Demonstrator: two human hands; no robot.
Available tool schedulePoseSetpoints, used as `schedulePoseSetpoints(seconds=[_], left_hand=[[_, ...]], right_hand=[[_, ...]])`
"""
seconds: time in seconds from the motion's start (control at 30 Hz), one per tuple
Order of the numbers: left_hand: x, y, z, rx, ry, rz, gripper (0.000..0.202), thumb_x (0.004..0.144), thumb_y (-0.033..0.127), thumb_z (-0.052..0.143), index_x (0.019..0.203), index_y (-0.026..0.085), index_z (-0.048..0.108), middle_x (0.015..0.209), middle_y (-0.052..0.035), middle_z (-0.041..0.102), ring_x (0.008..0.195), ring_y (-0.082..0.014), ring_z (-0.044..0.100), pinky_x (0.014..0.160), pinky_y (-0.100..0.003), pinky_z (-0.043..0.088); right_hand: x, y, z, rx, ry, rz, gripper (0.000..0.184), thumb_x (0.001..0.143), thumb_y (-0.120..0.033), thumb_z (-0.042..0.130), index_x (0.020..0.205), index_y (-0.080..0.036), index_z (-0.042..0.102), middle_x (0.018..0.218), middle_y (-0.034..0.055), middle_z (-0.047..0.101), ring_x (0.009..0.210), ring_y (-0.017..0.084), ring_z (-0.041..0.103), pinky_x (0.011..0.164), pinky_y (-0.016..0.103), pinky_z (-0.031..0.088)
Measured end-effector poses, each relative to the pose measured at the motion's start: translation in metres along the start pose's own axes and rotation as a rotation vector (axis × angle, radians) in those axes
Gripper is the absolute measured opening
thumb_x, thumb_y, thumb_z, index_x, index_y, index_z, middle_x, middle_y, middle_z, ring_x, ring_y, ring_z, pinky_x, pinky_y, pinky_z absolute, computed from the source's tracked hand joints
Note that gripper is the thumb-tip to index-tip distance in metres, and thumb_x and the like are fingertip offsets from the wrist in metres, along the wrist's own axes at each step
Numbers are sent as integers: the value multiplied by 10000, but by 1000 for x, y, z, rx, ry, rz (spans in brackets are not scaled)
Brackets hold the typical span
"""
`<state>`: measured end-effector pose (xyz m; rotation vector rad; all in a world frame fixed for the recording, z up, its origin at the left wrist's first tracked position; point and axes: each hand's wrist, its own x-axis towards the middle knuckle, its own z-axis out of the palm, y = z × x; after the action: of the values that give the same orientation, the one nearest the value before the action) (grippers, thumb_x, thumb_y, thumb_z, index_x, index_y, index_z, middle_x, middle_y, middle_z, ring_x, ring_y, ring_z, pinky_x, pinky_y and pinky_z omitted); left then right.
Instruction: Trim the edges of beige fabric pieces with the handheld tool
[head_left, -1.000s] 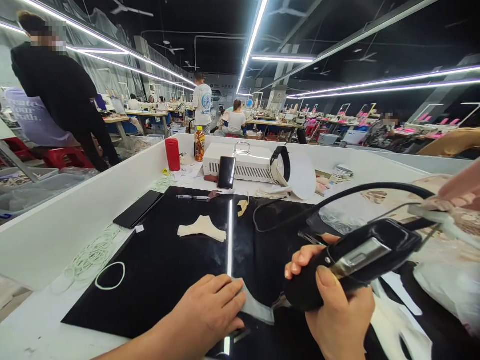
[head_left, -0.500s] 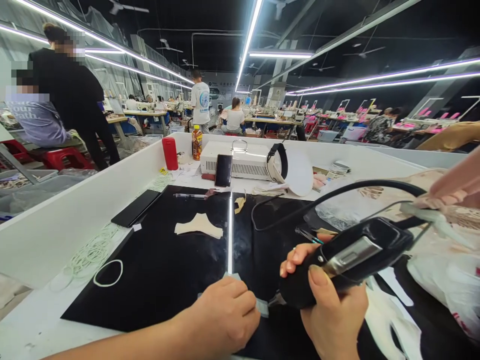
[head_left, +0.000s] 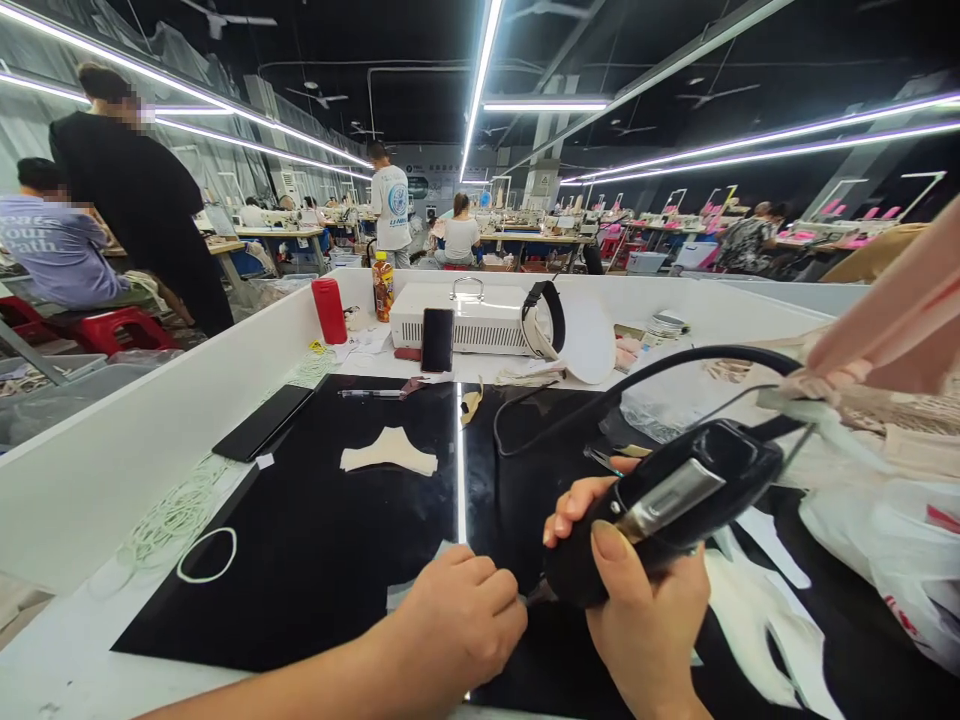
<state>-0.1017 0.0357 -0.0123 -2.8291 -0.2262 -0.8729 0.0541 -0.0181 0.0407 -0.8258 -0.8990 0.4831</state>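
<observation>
My right hand (head_left: 645,610) is wrapped round a black corded handheld power tool (head_left: 667,500) with a silver plate on its side. The tool's narrow metal tip (head_left: 541,592) points left, right up against the fingers of my left hand (head_left: 465,620). That left hand is closed, knuckles up, low over the black work mat (head_left: 300,560). From under it stick out parts of a thin translucent pale piece (head_left: 399,596); the fingertips and most of the piece are hidden. A cream shaped cutout (head_left: 390,452) lies beyond on the mat.
White cut pieces (head_left: 750,610) and a plastic bag (head_left: 885,540) lie to the right. The tool's cable (head_left: 660,372) arches up beside a hanging pink cloth (head_left: 885,320). Green cord (head_left: 169,520) is heaped left. A white box (head_left: 487,318) and phone (head_left: 437,340) stand behind.
The view has shifted slightly. The tool's tip has come closer to my left hand. The pale edge right of that hand is now hidden, while more pale material shows on its left.
</observation>
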Motion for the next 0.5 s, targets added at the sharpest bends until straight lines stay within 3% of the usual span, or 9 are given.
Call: schedulePoseSetpoints(seconds=[0.1,0.27,0.5], left_hand=[[2,-2,-7,-89,-34,-74,245,987,107,539,759,193,520,720,32,544,608,-146,476,573,-312,329],[6,-6,-13,-195,38,-212,225,1018,148,514,810,201,579,756,32,588,632,-142,516,572,-305,355],[3,-2,-6,-56,-33,-87,252,984,109,540,751,199,513,703,31,543,605,-153,474,553,-311,336]], right_hand=[[0,-1,2,5,-4,-2,328,922,-298,745,1206,-311,581,844,-21,659,643,149,635,595,325,569],[-1,-5,7,-9,38,15,346,905,-328,766,1191,-302,572,828,-30,656,620,141,620,590,314,547],[0,-5,6,-12,12,1,328,915,-317,751,1186,-285,569,833,-25,657,606,143,620,568,313,555]])
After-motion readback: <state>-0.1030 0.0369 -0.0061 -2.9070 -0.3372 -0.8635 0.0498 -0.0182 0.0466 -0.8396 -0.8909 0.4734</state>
